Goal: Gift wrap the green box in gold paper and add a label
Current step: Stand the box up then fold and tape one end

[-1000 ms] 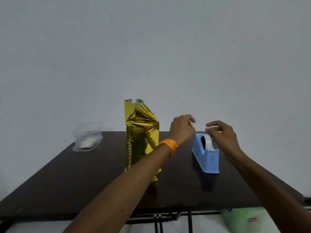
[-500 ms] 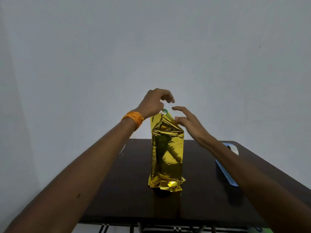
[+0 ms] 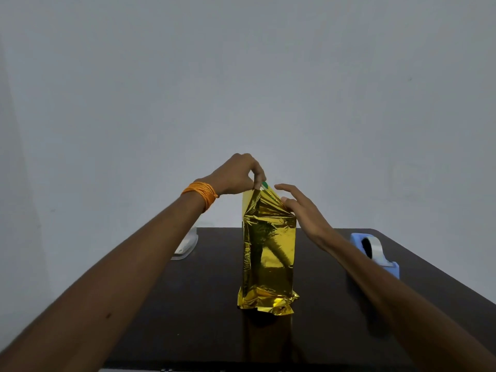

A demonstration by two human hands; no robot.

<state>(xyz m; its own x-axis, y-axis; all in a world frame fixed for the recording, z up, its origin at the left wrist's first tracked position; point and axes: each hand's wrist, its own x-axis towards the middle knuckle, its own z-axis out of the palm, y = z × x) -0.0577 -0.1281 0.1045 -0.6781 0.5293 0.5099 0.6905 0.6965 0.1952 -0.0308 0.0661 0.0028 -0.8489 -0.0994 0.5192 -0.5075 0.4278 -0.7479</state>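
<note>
The green box stands upright in the middle of the dark table (image 3: pixel 188 304), wrapped in crinkled gold paper (image 3: pixel 268 253). Only a sliver of the green box (image 3: pixel 265 185) shows at the open top. My left hand (image 3: pixel 236 175), with an orange band at the wrist, pinches the top edge of the gold paper from above. My right hand (image 3: pixel 300 210) has its fingers stretched out, and its thumb and fingertips press the slanted paper flap at the top right. The paper's bottom end lies folded and bunched on the table.
A blue tape dispenser (image 3: pixel 375 251) with a roll of clear tape stands on the table to the right, behind my right forearm. A clear plastic container (image 3: pixel 185 245) sits at the back left, partly hidden by my left forearm. A plain white wall rises behind.
Both hands left the tape dispenser and came to the top of the wrapped box. My left hand has lowered and pinched the paper's top edge. The view swung onto the box.
</note>
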